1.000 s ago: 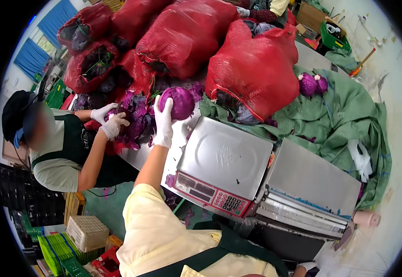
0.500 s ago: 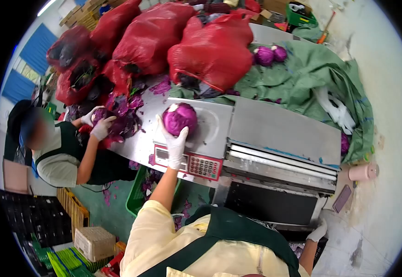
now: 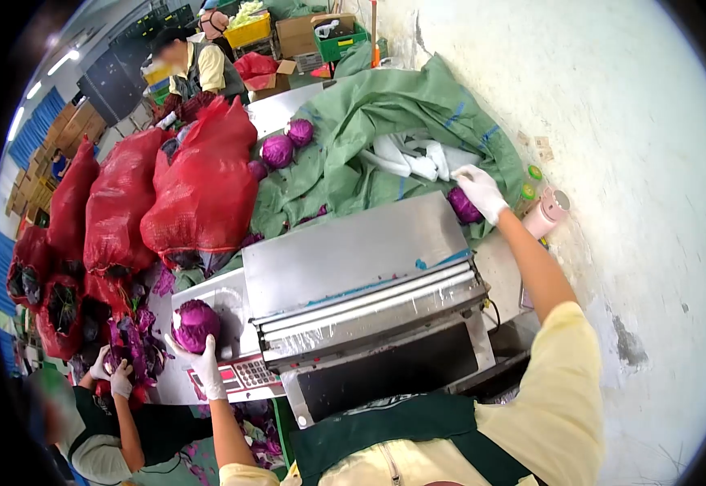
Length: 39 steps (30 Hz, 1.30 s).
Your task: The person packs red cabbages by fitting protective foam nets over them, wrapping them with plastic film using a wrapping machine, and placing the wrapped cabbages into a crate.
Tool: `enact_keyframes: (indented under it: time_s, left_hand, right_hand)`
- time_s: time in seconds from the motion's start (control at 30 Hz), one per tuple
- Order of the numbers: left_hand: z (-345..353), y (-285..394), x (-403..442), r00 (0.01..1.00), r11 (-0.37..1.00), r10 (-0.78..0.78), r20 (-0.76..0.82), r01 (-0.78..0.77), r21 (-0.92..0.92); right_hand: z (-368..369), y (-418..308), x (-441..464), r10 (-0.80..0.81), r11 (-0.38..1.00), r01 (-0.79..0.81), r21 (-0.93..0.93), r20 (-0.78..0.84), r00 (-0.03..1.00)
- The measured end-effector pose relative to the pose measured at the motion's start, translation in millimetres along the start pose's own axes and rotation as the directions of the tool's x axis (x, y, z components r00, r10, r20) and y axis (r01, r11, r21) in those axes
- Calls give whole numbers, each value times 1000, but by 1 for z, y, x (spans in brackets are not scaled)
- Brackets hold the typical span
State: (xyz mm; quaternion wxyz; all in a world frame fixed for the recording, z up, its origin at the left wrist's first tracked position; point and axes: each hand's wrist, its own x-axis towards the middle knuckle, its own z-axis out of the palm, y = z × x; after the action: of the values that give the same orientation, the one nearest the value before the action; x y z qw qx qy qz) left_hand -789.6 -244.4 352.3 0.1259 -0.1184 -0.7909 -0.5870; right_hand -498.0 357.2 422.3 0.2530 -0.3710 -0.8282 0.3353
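My left hand [image 3: 201, 364], in a white glove, cups the near side of a red cabbage [image 3: 196, 326] with fingers and thumb apart around it. That cabbage sits on the metal pan of a digital scale [image 3: 235, 312]. Over on the right, my gloved right hand [image 3: 481, 193] reaches over another red cabbage [image 3: 464, 207], its fingers stretched out along the top. This second cabbage lies on a green tarp [image 3: 337, 121], beside the far right corner of a metal film-wrapping machine [image 3: 353, 259]. Contact between my right fingers and it is unclear.
Red mesh sacks [image 3: 200, 186] stand at the left. Beside them a co-worker's gloved hands [image 3: 120, 377] handle a cabbage among loose purple leaves. White plastic [image 3: 418, 158] and more cabbages [image 3: 277, 151] lie on the tarp. A pink bottle [image 3: 547, 212] stands by the wall.
My right hand has risen from low beside the machine to the cabbage at the far right. My left hand stays at the cabbage on the scale. The view has turned right.
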Motion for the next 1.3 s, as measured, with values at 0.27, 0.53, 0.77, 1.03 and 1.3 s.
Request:
enact_keyframes:
  time_s: [0.27,0.53,0.77,1.03,1.3]
  left_hand:
    - [-5,7,-6,998,1000,-18,67,19,-4]
    - [-4,42,-19,978,983,143,-153,-122,138]
    - [81,233,-73,965,927,115,237,-18,-375]
    - [91,219,-137,838,701,-109,535,446,-557]
    - [41,200,-158,879,550,-256,403,475,-687]
  right_hand:
    - [82,60,122,420,726,-471,-501,-219,881]
    - [26,-25,45,-179,930,304,206,-468,865]
    - [34,-186,-128,-363,864,193,466,308,879]
    - [91,-220,-212,-561,826,534,179,359,746]
    - [126,-226,-243,-438,828,-134,545,777,452]
